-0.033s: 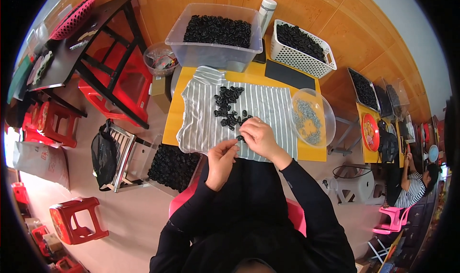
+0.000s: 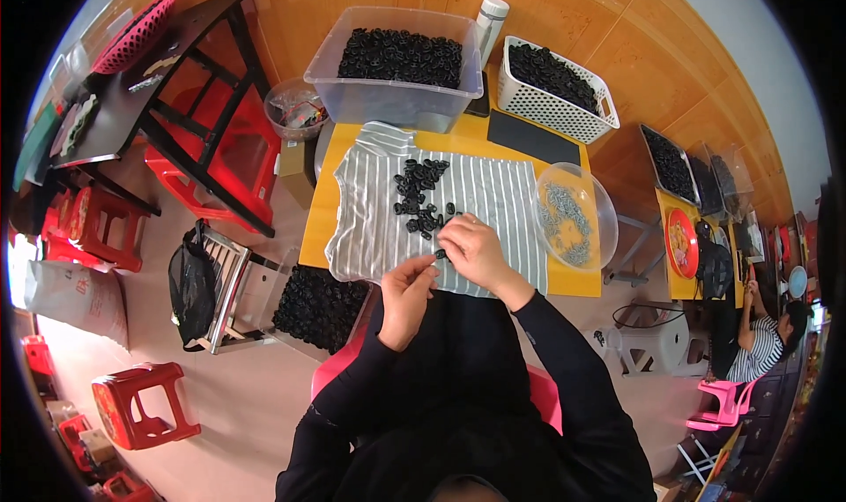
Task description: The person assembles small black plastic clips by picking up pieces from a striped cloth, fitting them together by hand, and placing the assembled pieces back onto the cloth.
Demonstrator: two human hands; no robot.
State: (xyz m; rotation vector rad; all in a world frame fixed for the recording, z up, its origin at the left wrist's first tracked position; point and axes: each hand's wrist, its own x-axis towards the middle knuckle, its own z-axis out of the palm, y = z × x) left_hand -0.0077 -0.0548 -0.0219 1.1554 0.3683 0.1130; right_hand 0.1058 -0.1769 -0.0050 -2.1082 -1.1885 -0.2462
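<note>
Over the near edge of a grey-and-white striped cloth (image 2: 493,193), my two hands meet at a small black oval piece (image 2: 440,253). The fingers of my left hand (image 2: 406,295) are pinched at its left side. My right hand (image 2: 476,253) closes on it from the right, fingertips bent down and partly hiding it. Just beyond them on the cloth lies a loose pile of similar black pieces (image 2: 420,185). To the right, a round clear bowl (image 2: 602,211) holds many small grey metal parts (image 2: 566,224).
Behind the cloth stand a clear bin (image 2: 397,101) and a white basket (image 2: 564,114), both full of black pieces, with a white bottle (image 2: 491,26) between. A low box of black pieces (image 2: 319,312) sits left of my legs. Another person (image 2: 758,343) sits far right.
My right hand has shifted very slightly left and up. My left hand and the pile look the same.
</note>
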